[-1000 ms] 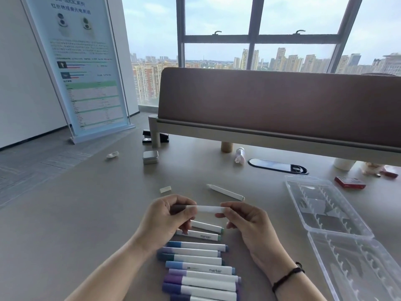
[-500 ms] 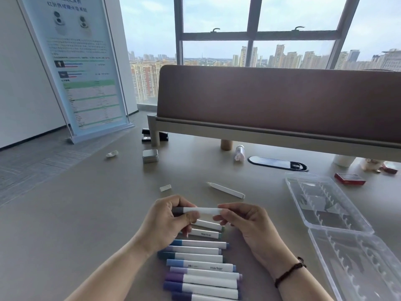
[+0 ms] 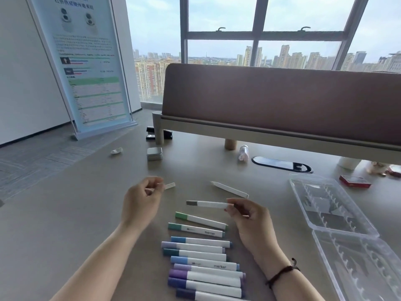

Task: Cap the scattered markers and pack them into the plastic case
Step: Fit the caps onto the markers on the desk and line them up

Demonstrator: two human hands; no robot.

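Item 1. A row of capped markers (image 3: 204, 268) is laid side by side on the table (image 3: 65, 213) at 6 o'clock, blue and purple caps to the left. Two green-capped markers (image 3: 198, 224) are set just beyond the row, slightly apart from it.

Item 2. The right hand (image 3: 249, 218), at 4 o'clock of centre, is pinched on one end of a grey-capped marker (image 3: 206, 203), which is held level above the table; the remaining fingers are curled loosely.

Item 3. The left hand (image 3: 141, 200), at 9 o'clock of centre, is half closed with thumb and forefinger drawn together near a small white cap (image 3: 169, 186). Whether the cap is gripped or merely lies on the table just beyond the fingertips cannot be told.

Item 4. An uncapped white marker (image 3: 230, 189) is left lying at 12 o'clock of the held marker, apart from the rest.

Item 5. The plastic case (image 3: 325, 205) is open at 3 o'clock, both ribbed halves unfilled; no marker has yet been packed.

Risks, as judged: a cap matched to the wrong barrel would be caused by the white pieces looking alike. A half-seated cap would be caused by pressing off-axis. Rolling off the table is possible for the loose marker if nudged. The light case may be shifted during packing, since nothing is seen to steady it.
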